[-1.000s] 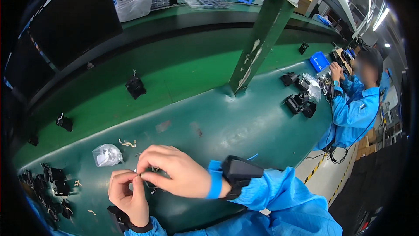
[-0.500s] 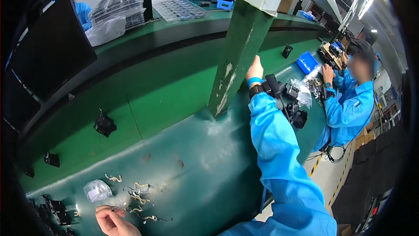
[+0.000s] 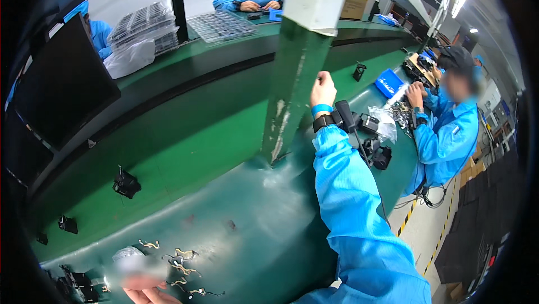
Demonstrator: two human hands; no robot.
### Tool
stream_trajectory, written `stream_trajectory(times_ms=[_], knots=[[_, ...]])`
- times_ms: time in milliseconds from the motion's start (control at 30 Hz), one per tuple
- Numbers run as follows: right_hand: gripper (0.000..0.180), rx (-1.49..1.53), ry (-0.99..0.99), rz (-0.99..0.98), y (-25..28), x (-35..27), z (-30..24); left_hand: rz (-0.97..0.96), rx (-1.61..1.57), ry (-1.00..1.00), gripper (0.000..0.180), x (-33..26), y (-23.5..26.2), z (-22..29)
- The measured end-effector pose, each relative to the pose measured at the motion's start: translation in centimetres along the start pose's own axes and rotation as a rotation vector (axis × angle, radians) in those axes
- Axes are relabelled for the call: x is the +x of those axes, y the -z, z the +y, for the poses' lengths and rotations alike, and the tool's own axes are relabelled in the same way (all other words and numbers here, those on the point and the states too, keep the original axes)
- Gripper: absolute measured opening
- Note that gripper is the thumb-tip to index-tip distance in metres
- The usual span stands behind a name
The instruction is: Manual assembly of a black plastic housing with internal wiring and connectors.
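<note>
My right arm in a blue sleeve reaches far forward. My right hand (image 3: 323, 89) is closed beside the green-and-white post (image 3: 297, 51), with a small dark spot at its fingertips that I cannot make out. A blue band and a black wrist strap (image 3: 325, 119) with a dark device are on that wrist. At the lower left my left hand (image 3: 149, 291) is closed with its fingers curled; a blurred patch covers the fingertips and whatever they hold. Just right of it lie several small tan and black flex cables (image 3: 182, 264). A clear plastic bag (image 3: 128, 252) shows behind the blur.
Black camera-like parts (image 3: 127, 184) stand on the green ledge; more dark parts (image 3: 78, 282) lie at lower left. Right of my forearm are black modules (image 3: 377, 152), a clear bag (image 3: 384, 124) and a blue bin (image 3: 389, 83). A co-worker (image 3: 449, 130) sits at the right.
My view has tilted a little. The fingers of my right hand have curled in beside the post. My left hand has turned, and its fingertips are now blurred over.
</note>
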State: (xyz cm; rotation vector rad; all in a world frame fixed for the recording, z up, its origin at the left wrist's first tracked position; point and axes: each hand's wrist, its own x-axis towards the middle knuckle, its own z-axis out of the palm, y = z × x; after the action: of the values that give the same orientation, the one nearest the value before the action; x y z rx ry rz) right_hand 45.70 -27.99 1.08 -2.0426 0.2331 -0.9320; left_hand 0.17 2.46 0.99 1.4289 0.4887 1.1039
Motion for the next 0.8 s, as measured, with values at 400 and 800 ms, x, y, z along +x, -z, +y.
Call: stream_trajectory(times_ms=[400, 800], knots=[[0.02, 0.487, 0.729, -0.947, 25.5, -15.1, -13.5, -0.387, 0.031, 0.033, 0.076, -2.6, -1.6, 6.0], [0.043, 0.747, 0.789, -1.358, 26.9, -26.6, -18.5, -0.478, 0.064, 0.309, 0.072, -7.4, 0.9, 10.9]])
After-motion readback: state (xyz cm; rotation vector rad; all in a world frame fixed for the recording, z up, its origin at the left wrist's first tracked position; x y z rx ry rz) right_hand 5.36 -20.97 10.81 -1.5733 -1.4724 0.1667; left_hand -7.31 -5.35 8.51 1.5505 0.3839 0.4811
